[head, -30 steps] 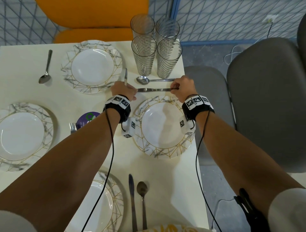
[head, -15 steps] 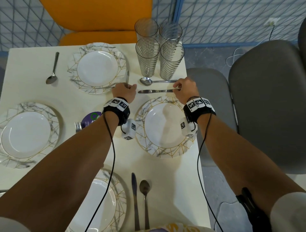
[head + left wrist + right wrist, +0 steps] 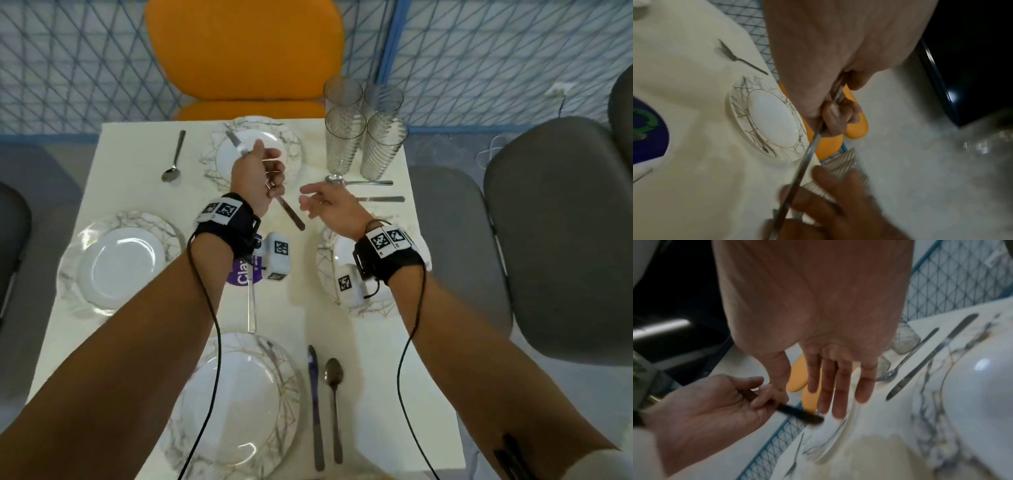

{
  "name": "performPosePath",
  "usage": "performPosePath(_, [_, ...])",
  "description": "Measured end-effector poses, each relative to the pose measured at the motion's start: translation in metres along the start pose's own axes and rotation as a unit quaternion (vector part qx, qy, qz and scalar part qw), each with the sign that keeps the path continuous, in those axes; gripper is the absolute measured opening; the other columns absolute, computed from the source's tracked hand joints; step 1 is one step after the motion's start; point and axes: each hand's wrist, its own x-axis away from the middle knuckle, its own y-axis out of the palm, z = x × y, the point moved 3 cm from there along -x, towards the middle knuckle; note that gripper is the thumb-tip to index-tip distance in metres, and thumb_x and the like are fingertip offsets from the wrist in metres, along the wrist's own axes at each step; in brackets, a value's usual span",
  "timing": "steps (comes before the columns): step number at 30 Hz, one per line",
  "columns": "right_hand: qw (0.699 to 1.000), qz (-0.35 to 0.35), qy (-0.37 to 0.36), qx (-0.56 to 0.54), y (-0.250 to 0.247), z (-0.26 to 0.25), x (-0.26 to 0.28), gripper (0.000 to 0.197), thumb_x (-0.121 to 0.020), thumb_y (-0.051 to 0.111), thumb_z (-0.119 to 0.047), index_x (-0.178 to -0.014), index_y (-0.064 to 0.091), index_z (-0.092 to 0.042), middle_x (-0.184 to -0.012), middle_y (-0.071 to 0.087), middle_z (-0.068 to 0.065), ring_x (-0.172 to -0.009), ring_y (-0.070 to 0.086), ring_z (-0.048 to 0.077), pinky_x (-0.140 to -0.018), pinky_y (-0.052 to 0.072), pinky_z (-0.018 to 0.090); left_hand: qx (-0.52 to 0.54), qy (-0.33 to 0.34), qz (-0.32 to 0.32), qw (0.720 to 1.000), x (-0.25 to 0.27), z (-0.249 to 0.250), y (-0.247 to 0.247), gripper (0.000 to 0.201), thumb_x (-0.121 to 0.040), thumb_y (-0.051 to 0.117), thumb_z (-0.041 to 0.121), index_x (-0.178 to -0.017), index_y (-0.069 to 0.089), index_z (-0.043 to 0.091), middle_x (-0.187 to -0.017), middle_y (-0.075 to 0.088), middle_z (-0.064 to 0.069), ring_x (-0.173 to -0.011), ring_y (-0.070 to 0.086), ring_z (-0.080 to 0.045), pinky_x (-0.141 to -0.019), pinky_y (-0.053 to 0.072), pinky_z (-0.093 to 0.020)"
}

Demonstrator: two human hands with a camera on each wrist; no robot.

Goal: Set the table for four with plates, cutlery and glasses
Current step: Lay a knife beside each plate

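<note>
My left hand (image 3: pixel 269 171) grips a table knife (image 3: pixel 291 216) around its middle, raised over the table between the far plate (image 3: pixel 291 137) and the right plate (image 3: pixel 329 270). The knife (image 3: pixel 809 149) runs diagonally through the fist. My right hand (image 3: pixel 315 202) is open and empty, with its fingers (image 3: pixel 838 386) stretched toward the left hand (image 3: pixel 715 402). A knife (image 3: pixel 380 198) and a spoon (image 3: pixel 359 182) lie above the right plate. Several ribbed glasses (image 3: pixel 363 144) stand clustered at the far right corner.
A left plate (image 3: pixel 116 263) and a near plate (image 3: pixel 236 404) are laid, the near one with a knife (image 3: pixel 315 404) and spoon (image 3: pixel 334 404) beside it. A spoon (image 3: pixel 173 161) lies far left. A fork (image 3: pixel 251 305) rests on a purple lid (image 3: pixel 243 277). Chairs surround the table.
My left hand has lifted the knife from beside the far plate into the air. My right hand has let go of the knife above the right plate and moved left.
</note>
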Motion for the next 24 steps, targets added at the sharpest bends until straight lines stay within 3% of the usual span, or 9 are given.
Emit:
performPosePath(3, [0.998,-0.033,-0.009,-0.052,0.025,-0.019,0.013,0.024,-0.097,0.065,-0.022,-0.113,0.068,-0.006,-0.092,0.075,0.012,-0.069,0.067,0.019,-0.055,0.046,0.014,0.085,0.001,-0.005,0.996,0.014,0.018,-0.025,0.047,-0.112,0.034,0.041,-0.09,0.06,0.008,-0.07,0.056,-0.007,-0.054,0.046,-0.019,-0.046,0.03,-0.027])
performPosePath(6, [0.996,-0.015,-0.016,-0.085,0.045,-0.033,0.019,0.018,-0.093,0.069,-0.012,-0.108,0.07,-0.002,-0.078,0.069,0.009,-0.058,0.057,0.017,-0.049,0.042,0.016,0.105,0.004,-0.03,0.994,0.024,0.031,-0.057,0.048,-0.113,0.033,0.038,-0.09,0.059,0.006,-0.073,0.059,-0.01,-0.059,0.052,-0.024,-0.051,0.042,-0.03])
performPosePath(10, [0.993,0.028,-0.011,-0.118,0.063,-0.049,0.019,0.016,-0.092,0.068,-0.007,-0.106,0.07,0.001,-0.075,0.064,0.01,-0.056,0.052,0.017,-0.049,0.042,0.02,0.033,0.027,-0.06,0.997,0.04,0.045,-0.104,0.035,-0.111,0.044,0.028,-0.094,0.062,0.005,-0.083,0.064,-0.01,-0.075,0.065,-0.025,-0.079,0.059,-0.041])
performPosePath(11, [0.993,0.044,-0.024,-0.11,0.066,-0.054,0.019,0.014,-0.092,0.068,-0.007,-0.105,0.071,-0.002,-0.074,0.064,0.008,-0.056,0.054,0.017,-0.05,0.042,0.021,-0.006,0.036,-0.058,0.998,0.045,0.049,-0.116,0.03,-0.109,0.05,0.028,-0.095,0.065,0.006,-0.083,0.064,-0.008,-0.076,0.065,-0.023,-0.079,0.06,-0.039])
performPosePath(13, [0.992,0.072,-0.049,-0.09,0.072,-0.065,0.018,0.01,-0.091,0.069,-0.008,-0.1,0.072,-0.009,-0.073,0.065,0.004,-0.057,0.057,0.017,-0.052,0.043,0.024,-0.065,0.049,-0.071,0.994,0.055,0.055,-0.14,0.026,-0.103,0.063,0.028,-0.097,0.069,0.004,-0.079,0.065,-0.004,-0.07,0.062,-0.021,-0.065,0.058,-0.032])
performPosePath(16, [0.989,0.102,-0.063,-0.081,0.081,-0.08,0.016,0.011,-0.091,0.067,-0.005,-0.098,0.073,-0.011,-0.071,0.065,0.003,-0.059,0.059,0.017,-0.053,0.046,0.028,-0.077,0.024,-0.103,0.991,0.071,0.059,-0.173,0.026,-0.094,0.075,0.026,-0.101,0.075,0.001,-0.074,0.061,-0.005,-0.062,0.057,-0.019,-0.054,0.05,-0.028])
performPosePath(19, [0.987,0.116,-0.077,-0.08,0.087,-0.089,0.012,0.015,-0.093,0.062,-0.002,-0.098,0.073,-0.011,-0.072,0.066,0.003,-0.059,0.06,0.015,-0.055,0.048,0.03,-0.054,-0.018,-0.125,0.99,0.08,0.061,-0.201,0.035,-0.098,0.068,0.022,-0.122,0.07,-0.004,-0.079,0.062,-0.005,-0.064,0.058,-0.016,-0.055,0.05,-0.024])
performPosePath(24, [0.982,0.116,-0.067,-0.134,0.098,-0.104,0.001,0.023,-0.096,0.055,0.004,-0.099,0.073,-0.009,-0.082,0.065,0.01,-0.062,0.059,0.017,-0.058,0.049,0.029,-0.015,-0.036,-0.126,0.991,0.083,0.064,-0.23,0.029,-0.104,0.054,0.013,-0.124,0.066,-0.005,-0.097,0.07,-0.013,-0.075,0.068,-0.02,-0.067,0.059,-0.026])
